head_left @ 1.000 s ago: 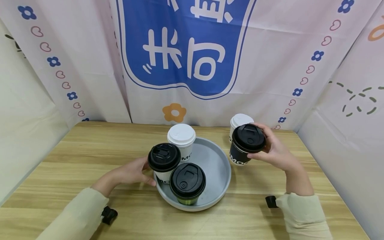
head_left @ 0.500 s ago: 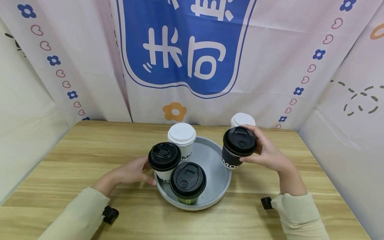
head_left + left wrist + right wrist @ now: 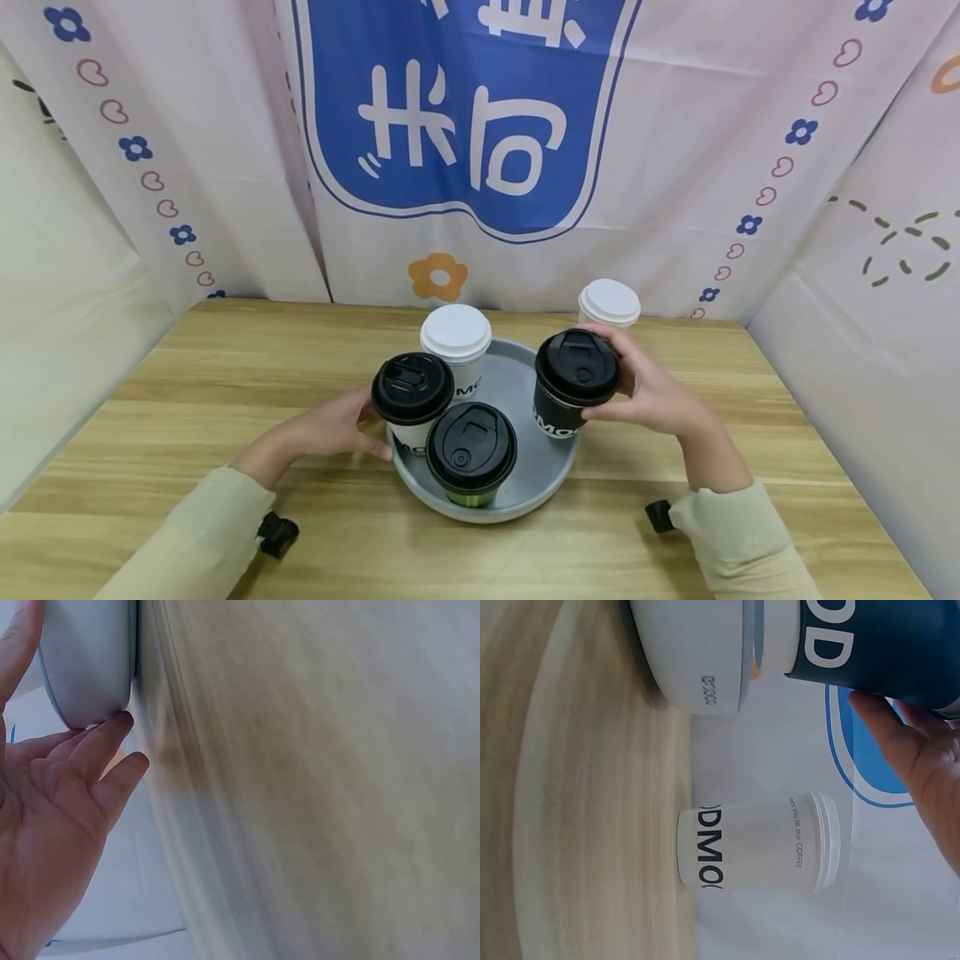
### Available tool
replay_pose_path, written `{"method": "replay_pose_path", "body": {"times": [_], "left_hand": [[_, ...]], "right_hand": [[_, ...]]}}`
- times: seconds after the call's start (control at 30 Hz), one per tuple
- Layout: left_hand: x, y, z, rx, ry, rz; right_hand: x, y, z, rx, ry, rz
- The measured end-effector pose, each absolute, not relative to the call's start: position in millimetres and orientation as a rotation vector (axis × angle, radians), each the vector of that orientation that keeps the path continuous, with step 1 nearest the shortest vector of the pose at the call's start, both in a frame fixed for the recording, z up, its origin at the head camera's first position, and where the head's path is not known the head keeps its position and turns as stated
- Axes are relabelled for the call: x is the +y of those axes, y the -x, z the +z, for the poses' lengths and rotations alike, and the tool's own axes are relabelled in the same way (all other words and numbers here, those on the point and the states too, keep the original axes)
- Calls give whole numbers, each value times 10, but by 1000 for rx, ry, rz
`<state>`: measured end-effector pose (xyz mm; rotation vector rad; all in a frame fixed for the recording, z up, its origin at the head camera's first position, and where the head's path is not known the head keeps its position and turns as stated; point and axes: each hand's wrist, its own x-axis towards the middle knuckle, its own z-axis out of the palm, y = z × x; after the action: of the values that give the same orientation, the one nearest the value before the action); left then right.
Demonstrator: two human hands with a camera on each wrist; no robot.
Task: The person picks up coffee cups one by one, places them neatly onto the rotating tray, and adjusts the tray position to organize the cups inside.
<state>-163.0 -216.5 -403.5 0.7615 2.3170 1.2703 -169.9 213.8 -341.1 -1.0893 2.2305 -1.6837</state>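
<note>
My right hand point(image 3: 648, 387) grips a dark paper coffee cup point(image 3: 557, 408) with a black lid, over the right side of a round grey tray point(image 3: 536, 479). In the right wrist view, the bottom of this coffee cup point(image 3: 885, 649) is above the tray's rim. My left hand point(image 3: 330, 429) touches the tray's left edge, its fingers and thumb spread along the wall. In the tray stand a white cup with a white lid point(image 3: 456, 337), a white cup with a black lid point(image 3: 412, 392) and a green cup with a black lid point(image 3: 471, 450).
Another white cup with a white lid point(image 3: 609, 302) stands on the wooden table point(image 3: 225, 375) behind my right hand, outside the tray. A printed curtain point(image 3: 675, 167) hangs at the table's back edge. Pale fabric walls flank both sides.
My right hand has carried the dark cup left and toward me, from beside the tray to over it. The left hand, the tray and the other cups have stayed put.
</note>
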Motion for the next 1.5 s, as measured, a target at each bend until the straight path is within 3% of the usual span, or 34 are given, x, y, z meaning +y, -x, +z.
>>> {"method": "replay_pose_path", "body": {"times": [0.73, 1.5], "left_hand": [[-2172, 1605, -4037, 2330, -754, 1261], [-2174, 1593, -4046, 2336, -734, 1263]], "right_hand": [[1963, 1580, -3620, 2109, 1215, -1570], [1948, 1533, -3669, 2111, 1127, -1555]]}}
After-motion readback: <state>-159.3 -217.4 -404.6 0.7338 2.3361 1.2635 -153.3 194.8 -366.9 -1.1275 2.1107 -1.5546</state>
